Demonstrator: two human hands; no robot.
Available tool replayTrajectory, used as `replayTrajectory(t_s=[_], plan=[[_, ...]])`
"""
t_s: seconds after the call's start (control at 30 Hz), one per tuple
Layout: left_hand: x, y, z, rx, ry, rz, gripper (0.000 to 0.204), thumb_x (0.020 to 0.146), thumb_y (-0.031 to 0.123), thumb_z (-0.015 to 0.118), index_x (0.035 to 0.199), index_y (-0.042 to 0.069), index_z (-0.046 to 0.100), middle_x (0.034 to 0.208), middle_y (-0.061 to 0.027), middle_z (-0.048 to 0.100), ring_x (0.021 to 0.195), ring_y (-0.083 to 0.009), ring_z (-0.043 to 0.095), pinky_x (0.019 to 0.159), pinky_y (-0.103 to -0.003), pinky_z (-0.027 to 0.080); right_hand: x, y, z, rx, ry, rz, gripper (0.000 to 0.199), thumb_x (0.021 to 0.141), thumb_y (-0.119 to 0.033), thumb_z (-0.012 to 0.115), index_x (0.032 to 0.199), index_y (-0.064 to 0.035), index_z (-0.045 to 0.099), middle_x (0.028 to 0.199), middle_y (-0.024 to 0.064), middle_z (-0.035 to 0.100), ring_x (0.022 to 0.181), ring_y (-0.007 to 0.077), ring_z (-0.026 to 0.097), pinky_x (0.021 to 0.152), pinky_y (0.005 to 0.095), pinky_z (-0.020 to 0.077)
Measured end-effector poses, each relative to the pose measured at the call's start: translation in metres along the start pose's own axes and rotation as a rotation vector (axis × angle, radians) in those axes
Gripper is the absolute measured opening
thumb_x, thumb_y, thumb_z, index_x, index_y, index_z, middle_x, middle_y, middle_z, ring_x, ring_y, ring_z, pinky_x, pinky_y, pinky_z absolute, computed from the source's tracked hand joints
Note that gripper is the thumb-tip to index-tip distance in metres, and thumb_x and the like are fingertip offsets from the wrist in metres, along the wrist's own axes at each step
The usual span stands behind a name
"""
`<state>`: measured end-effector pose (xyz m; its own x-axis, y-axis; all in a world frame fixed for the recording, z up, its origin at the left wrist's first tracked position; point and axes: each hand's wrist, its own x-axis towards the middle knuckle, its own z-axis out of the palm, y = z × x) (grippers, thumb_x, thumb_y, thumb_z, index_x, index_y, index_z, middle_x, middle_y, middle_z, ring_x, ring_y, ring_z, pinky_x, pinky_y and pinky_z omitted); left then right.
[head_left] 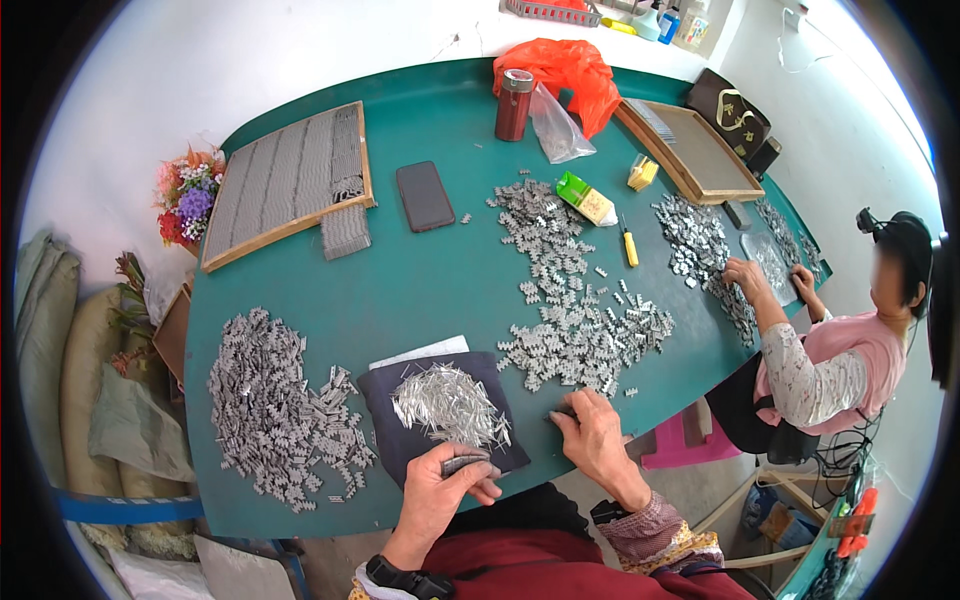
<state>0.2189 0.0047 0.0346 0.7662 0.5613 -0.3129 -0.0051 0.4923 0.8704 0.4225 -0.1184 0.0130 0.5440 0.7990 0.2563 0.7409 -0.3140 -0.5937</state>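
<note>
On the far left of the green table (420, 290), a bunch of artificial flowers (187, 195) stands beside a wooden tray (288, 180) filled with rows of grey metal parts. Nearer to you on the left lies a large heap of small grey metal pieces (270, 410).

Just right of that heap sits a dark cloth (385, 405) carrying a pile of thin silver pins (447, 402). Your left hand (440, 485) rests at the cloth's near edge, its fingers curled shut around a small grey metal stack (465, 463).

A black phone (425, 195) lies far of the cloth, near the tray.

Your right hand (595, 435) lies flat on the table right of the cloth, fingers spread loosely, its fingertips touching a loose metal piece at the near edge of a second scattered heap (575, 320) that stretches away across the middle.

Beyond it stand a dark red flask (513, 105), an orange plastic bag (570, 70), a green and yellow box (585, 198) and a yellow-handled tool (630, 245).

At the right edge, a co-worker in pink (840, 360) has both hands on a third pile of metal pieces (700, 245), with another wooden tray (695, 150) beyond.
</note>
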Motion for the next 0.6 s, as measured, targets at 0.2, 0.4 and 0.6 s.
replayTrajectory(t_s=[0.2, 0.4, 0.6], plan=[[0.002, -0.004, 0.001, 0.012, -0.013, -0.009, 0.012, 0.091, 0.001, 0.063, 0.097, -0.009, 0.061, 0.083, -0.0203, 0.07, 0.066, -0.025, 0.07, 0.055, -0.031, 0.059, 0.008, 0.002, -0.009, 0.03, -0.144, 0.047, 0.014, 0.083, -0.007, 0.066, 0.092, 0.0, 0.058, 0.086, 0.0181, 0.061, 0.079, 0.0401, 0.059, 0.071, 0.0452, 0.0465], [0.004, 0.0, 0.007, -0.032, -0.011, -0.043, 0.013, 0.092, 0.001, 0.062, 0.098, -0.01, 0.06, 0.083, -0.0206, 0.069, 0.065, -0.0255, 0.07, 0.054, -0.032, 0.059, 0.007, -0.011, -0.006, 0.702, -0.309, 0.379, 0.008, 0.092, -0.005, 0.062, 0.095, 0.0007, 0.056, 0.082, 0.0056, 0.061, 0.075, 0.0124, 0.058, 0.067, 0.0265, 0.0459], [0.005, -0.002, 0.003, -0.067, 0.017, -0.046, 0.014, 0.092, 0.002, 0.062, 0.099, -0.01, 0.062, 0.084, -0.0199, 0.069, 0.065, -0.0257, 0.07, 0.053, -0.031, 0.059, -0.001, -0.026, 0.003, 0.951, -0.375, 0.401, 0.005, 0.094, -0.002, 0.059, 0.097, 0.0008, 0.057, 0.081, -0.0003, 0.058, 0.076, 0.0052, 0.052, 0.066, 0.0232, 0.0445]])
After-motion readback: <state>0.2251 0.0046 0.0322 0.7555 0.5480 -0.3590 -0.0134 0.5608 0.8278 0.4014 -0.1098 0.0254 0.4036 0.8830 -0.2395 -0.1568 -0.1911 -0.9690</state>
